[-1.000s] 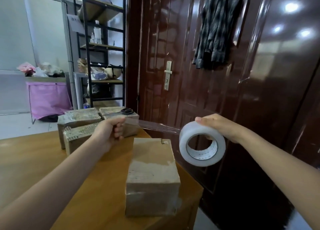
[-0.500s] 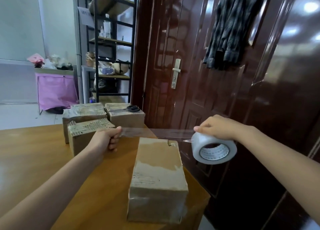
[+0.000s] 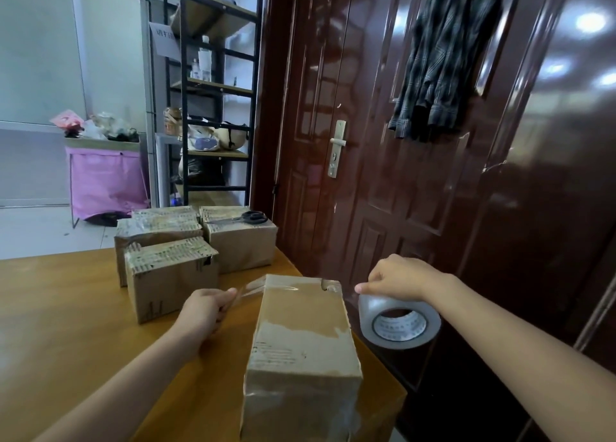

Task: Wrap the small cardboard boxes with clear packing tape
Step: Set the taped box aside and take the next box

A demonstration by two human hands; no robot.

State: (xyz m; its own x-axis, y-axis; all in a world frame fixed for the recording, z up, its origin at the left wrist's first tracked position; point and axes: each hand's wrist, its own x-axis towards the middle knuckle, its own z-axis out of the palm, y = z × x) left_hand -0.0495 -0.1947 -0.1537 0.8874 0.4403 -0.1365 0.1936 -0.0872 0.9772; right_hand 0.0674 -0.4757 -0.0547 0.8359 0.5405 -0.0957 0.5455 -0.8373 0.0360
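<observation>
Nearest to us stands the tall brown cardboard box (image 3: 303, 348), upright at the right edge of the wooden table (image 3: 66, 325), and we take every other place from it. A glossy band already covers its lower front, so we judge it partly wrapped, with its top end the part in hand.

Just left of the box's top, our left hand (image 3: 203, 311) pinches the free end of the clear tape strip (image 3: 253, 286), which lies across the far top edge. We hold it there to keep the strip taut and flat as it meets the cardboard.

Just right of the box, beyond the table edge, our right hand (image 3: 400, 280) curls its fingers over the white roll of clear packing tape (image 3: 400, 323), held low and on its side so the strip can run down over the box's corner. The 2 hands are well apart, 1 on each side of the box.

Behind the box and to its left sit 3 smaller brown cardboard boxes (image 3: 173, 275) packed close together, their tops shiny with tape. Black-handled scissors (image 3: 246, 218) lie on the rightmost of them, probably kept within reach for cutting the strip.

Farther back left rises a black metal shelf rack (image 3: 213, 88); behind and right of the box stands the dark red-brown door (image 3: 366, 141).
</observation>
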